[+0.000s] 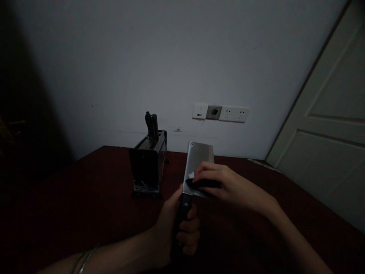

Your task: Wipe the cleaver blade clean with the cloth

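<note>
A cleaver (201,154) with a broad metal blade is tilted up in front of me, its blade pointing to the wall. My left hand (178,228) is wrapped round its black handle (185,205). Over the lower part of the blade, my right hand (215,177) pinches a small white piece (191,175), paper or cloth by its look, against the metal. A dark patch lies under those fingers; whether it is shadow or part of a held thing, I cannot tell. To the left stands a black knife block (144,165), apart from both hands, with black handles (152,125) sticking up from it.
The dark red table (108,179) reaches back to a pale wall (142,57). Sockets and a switch plate (234,114) are set in the wall behind the cleaver. A panelled door (330,125) is on the right. The light is dim.
</note>
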Available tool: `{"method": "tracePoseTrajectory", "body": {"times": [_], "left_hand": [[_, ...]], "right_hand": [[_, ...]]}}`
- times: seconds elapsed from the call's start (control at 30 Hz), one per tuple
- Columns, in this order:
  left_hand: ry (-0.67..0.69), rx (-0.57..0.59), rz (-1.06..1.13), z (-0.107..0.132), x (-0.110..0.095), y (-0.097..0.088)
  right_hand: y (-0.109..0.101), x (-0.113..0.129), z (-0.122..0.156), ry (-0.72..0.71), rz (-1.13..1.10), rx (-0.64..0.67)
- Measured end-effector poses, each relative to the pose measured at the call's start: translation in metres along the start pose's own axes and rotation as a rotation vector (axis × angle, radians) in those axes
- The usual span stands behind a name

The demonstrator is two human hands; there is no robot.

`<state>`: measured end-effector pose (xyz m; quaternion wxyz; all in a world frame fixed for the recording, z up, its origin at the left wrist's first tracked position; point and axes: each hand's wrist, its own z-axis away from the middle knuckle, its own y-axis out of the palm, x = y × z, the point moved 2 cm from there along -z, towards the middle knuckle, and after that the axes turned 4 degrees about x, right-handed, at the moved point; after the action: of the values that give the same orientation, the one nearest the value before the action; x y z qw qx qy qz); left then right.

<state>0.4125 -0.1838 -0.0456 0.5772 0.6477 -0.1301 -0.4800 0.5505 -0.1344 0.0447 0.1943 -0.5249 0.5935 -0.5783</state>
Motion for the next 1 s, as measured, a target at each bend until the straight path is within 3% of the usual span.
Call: {"method": "tracePoseTrajectory", "body": {"times": [0.43, 0.67, 1.0], "left_hand": [[0.006, 0.018, 0.0, -0.001, 0.0, -0.003], [-0.006, -0.052, 0.0, -0.004, 0.0, -0.006], [0.011, -0.03, 0.036, -0.005, 0.001, -0.011]], "right_hand": [[0.003, -0.003, -0.005, 0.019, 0.007, -0.088], [0.008, -0.009, -0.006, 0.04, -0.002, -0.023], [0.013, -0.006, -0.007, 0.001, -0.01, 0.038]]}}
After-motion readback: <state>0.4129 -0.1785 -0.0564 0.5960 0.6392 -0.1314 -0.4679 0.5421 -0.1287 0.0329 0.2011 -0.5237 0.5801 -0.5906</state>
